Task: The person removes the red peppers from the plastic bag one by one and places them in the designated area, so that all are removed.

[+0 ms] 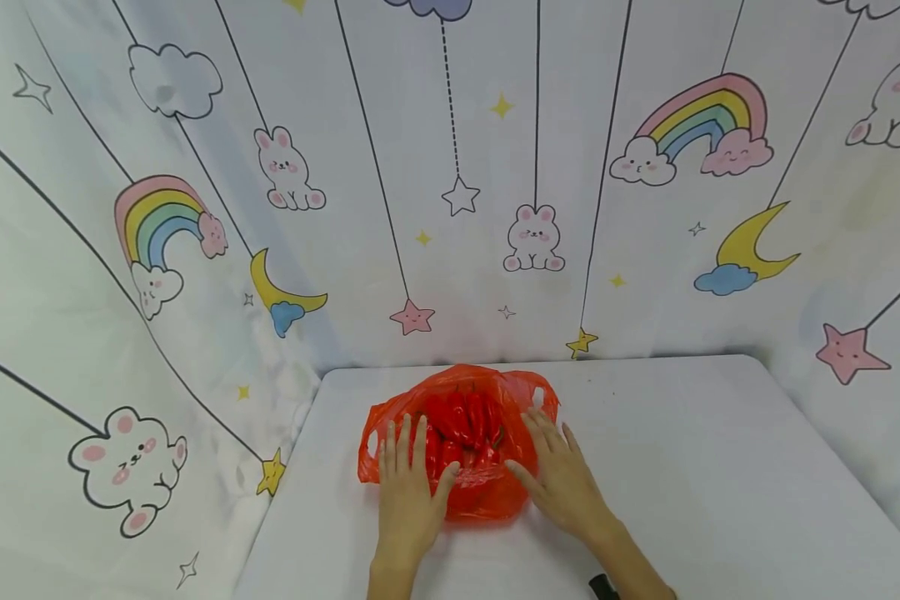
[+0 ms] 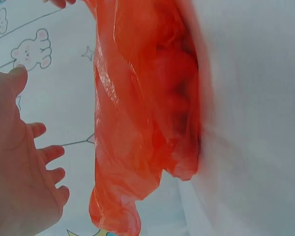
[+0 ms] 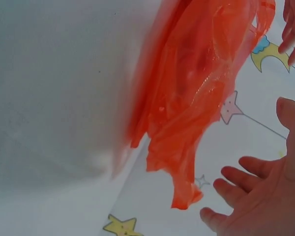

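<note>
A thin red plastic bag (image 1: 487,506) lies with its mouth spread wide, showing several shiny red peppers (image 1: 456,417) inside, one with a green stem. My left hand (image 1: 408,504) hovers over the bag's left side, fingers extended and thumb held out. Over its right side is my right hand (image 1: 562,479), its fingers likewise spread. Both wrist views show the palms facing the bag from the side: the left hand (image 2: 22,167) stands apart from the bag wall (image 2: 128,98), and the right hand (image 3: 265,189) is apart from the bag too. Neither hand holds anything.
The bag rests on a white table (image 1: 682,450) with a rounded back corner. A white cloth (image 1: 472,258) printed with rainbows, bunnies and stars hangs behind and at the sides. Near the front edge, a small black object (image 1: 602,587) shows beside the right forearm.
</note>
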Motion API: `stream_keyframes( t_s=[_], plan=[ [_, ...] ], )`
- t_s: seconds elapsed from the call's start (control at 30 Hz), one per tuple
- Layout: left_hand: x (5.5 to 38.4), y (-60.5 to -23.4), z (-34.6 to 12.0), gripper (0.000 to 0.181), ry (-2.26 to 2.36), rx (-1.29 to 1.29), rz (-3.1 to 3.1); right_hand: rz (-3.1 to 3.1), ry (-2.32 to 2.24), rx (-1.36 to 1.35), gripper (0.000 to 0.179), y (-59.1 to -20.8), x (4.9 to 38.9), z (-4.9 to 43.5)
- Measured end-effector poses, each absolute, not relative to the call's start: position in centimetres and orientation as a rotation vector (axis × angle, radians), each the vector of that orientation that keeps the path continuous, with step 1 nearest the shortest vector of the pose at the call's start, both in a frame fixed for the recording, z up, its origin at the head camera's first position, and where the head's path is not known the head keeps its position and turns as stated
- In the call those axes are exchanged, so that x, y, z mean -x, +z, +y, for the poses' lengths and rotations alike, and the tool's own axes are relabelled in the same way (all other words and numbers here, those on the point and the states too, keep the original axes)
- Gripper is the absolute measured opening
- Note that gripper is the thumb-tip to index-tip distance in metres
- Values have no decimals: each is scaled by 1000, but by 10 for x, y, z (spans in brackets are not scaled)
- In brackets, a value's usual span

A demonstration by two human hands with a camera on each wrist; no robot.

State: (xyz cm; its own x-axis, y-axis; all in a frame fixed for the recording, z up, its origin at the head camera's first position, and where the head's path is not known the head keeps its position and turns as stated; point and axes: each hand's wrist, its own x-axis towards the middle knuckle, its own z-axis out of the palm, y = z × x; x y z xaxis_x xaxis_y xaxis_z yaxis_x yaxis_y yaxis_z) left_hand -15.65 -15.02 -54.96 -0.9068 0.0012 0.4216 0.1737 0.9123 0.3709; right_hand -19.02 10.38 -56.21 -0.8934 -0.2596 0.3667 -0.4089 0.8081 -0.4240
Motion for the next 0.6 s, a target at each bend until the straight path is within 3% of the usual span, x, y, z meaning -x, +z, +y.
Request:
stream_keyframes(
  t_s=[0.6],
  plan=[
    [159, -542, -191, 83, -605, -47, -2621, -2785, 892, -441, 76, -572, 200, 82]
  ],
)
